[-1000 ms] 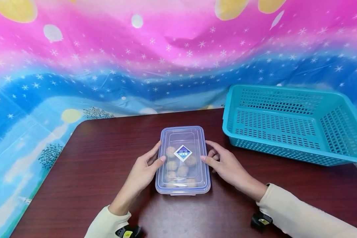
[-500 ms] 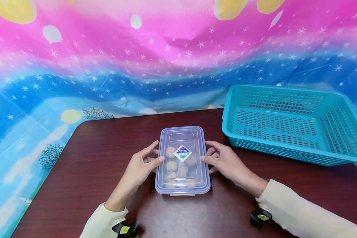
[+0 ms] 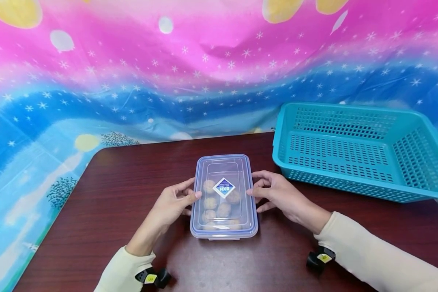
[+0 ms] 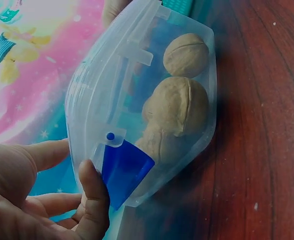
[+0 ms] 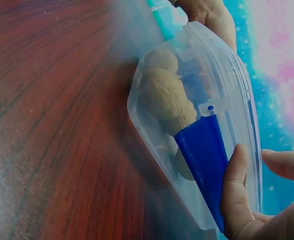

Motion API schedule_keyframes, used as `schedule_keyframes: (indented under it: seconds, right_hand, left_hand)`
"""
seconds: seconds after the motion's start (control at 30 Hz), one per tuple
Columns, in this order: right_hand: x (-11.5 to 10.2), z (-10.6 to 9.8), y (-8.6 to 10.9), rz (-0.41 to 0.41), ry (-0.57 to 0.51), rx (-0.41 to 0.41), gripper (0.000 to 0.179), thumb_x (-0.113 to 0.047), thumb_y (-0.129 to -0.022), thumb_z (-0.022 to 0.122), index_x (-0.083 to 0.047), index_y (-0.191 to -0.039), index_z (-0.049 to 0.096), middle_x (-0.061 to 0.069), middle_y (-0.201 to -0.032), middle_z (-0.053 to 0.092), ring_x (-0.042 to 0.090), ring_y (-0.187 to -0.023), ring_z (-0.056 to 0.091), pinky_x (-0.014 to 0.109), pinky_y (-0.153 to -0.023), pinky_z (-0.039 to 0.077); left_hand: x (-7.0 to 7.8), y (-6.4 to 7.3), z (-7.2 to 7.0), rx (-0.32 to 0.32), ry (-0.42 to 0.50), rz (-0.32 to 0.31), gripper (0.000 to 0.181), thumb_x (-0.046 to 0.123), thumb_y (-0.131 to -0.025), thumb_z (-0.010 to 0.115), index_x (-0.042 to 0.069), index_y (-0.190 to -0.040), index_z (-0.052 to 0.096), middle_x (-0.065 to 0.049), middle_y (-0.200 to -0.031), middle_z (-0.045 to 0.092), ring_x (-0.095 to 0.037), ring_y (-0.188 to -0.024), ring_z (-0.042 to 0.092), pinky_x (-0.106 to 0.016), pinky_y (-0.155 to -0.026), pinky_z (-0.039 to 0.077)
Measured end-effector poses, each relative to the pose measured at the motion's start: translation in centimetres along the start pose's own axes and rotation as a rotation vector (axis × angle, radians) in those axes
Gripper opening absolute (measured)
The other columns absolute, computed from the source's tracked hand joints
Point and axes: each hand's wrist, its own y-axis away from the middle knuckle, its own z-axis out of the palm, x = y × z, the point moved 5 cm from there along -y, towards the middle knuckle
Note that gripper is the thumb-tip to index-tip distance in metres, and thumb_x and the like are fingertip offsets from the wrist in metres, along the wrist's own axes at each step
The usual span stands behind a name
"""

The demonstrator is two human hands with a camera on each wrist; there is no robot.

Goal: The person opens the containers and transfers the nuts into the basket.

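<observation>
A clear plastic food container [image 3: 224,166] with a blue-edged lid stands on the table, several walnuts [image 4: 181,105] showing through its walls. My left hand [image 3: 168,207] holds its left side, thumb on the lid's rim. In the left wrist view a finger touches a blue side latch [image 4: 126,172], which sticks out from the wall. My right hand [image 3: 282,196] grips the opposite side, thumb at the lid's edge. One of its fingers lies against the other blue latch [image 5: 202,165], which also slants away from the wall. The lid sits on the container.
A turquoise perforated basket [image 3: 339,150] stands at the back right of the dark red-brown table [image 3: 131,174]. Behind the table hangs a pink and blue patterned cloth [image 3: 168,81]. Each sleeve has a black wrist device under it.
The container stays in place. My right thumb has drawn back to the lid's edge, and that hand's lower fingers have spread. My left fingers have shifted slightly along the side.
</observation>
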Motion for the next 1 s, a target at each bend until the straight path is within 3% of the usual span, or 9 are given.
schedule_keyframes:
  seconds: [0.17, 0.43, 0.67, 1.0]
  right_hand:
    - [-0.14, -0.10, -0.09, 0.022, -0.009, -0.013, 0.068, -0.011, -0.098, 0.073, 0.000, -0.155, 0.038, 0.012, -0.103, 0.066, 0.020, -0.085, 0.068, 0.043, -0.072, 0.064]
    - [-0.18, -0.19, 0.01, 0.045, -0.025, -0.043, 0.054, -0.013, -0.099, 0.071, 0.002, -0.144, 0.044, 0.013, -0.107, 0.072, 0.022, -0.087, 0.068, 0.044, -0.076, 0.064]
    - [-0.26, -0.19, -0.02, 0.047, -0.019, -0.040, 0.051, -0.013, -0.099, 0.071, 0.002, -0.141, 0.045, 0.013, -0.106, 0.072, 0.022, -0.086, 0.068, 0.045, -0.075, 0.064]
    - [-0.74, -0.09, -0.04, 0.037, 0.003, -0.014, 0.050, -0.010, -0.098, 0.071, 0.004, -0.138, 0.045, 0.012, -0.098, 0.067, 0.022, -0.084, 0.066, 0.045, -0.071, 0.064]
  left_hand:
    - [-0.19, -0.15, -0.11, -0.029, 0.010, -0.044, 0.064, 0.017, -0.101, 0.070, 0.000, -0.157, 0.045, -0.005, -0.096, 0.070, -0.010, -0.082, 0.067, -0.028, -0.068, 0.059]
    - [-0.32, -0.11, -0.42, -0.066, 0.116, -0.087, 0.063, 0.013, -0.099, 0.070, 0.002, -0.156, 0.047, 0.001, -0.094, 0.074, -0.009, -0.087, 0.070, -0.028, -0.071, 0.061]
    - [-0.57, -0.11, -0.69, -0.065, 0.161, -0.106, 0.062, 0.013, -0.097, 0.072, 0.005, -0.155, 0.051, 0.002, -0.095, 0.076, -0.009, -0.087, 0.071, -0.027, -0.071, 0.062]
    - [-0.38, 0.04, -0.82, -0.022, 0.146, -0.116, 0.059, 0.010, -0.096, 0.072, 0.006, -0.152, 0.055, 0.001, -0.094, 0.074, -0.010, -0.086, 0.071, -0.030, -0.069, 0.063]
